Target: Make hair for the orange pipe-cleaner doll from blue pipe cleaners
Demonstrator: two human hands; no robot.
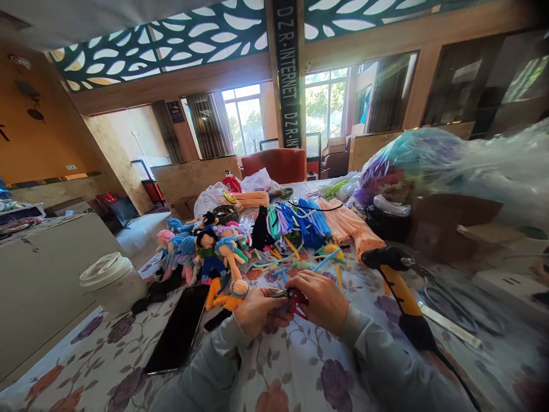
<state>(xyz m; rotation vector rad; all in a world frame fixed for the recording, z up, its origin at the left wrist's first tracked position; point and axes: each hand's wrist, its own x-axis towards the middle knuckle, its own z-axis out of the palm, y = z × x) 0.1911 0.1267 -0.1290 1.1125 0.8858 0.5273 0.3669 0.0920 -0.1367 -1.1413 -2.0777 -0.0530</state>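
Note:
Both my hands meet low at the middle of the floral tablecloth point(300, 366). My left hand point(256, 311) is curled, its fingers pinching something small that I cannot make out. My right hand point(323, 300) is closed round a small red-handled tool point(295, 298), probably scissors or pliers, whose metal tip points toward the left hand. Just left of my left hand lies an orange pipe-cleaner doll point(229, 293). Loose coloured pipe-cleaner pieces point(283, 260) lie right behind my hands.
A pile of pipe-cleaner dolls point(201, 246) lies at the left, bundles of blue and peach pipe cleaners point(317, 220) behind. A black phone point(180, 329) and a white lidded jar point(112, 280) sit left. A yellow-black glue gun point(397, 286) stands right, beside cardboard boxes and plastic bags.

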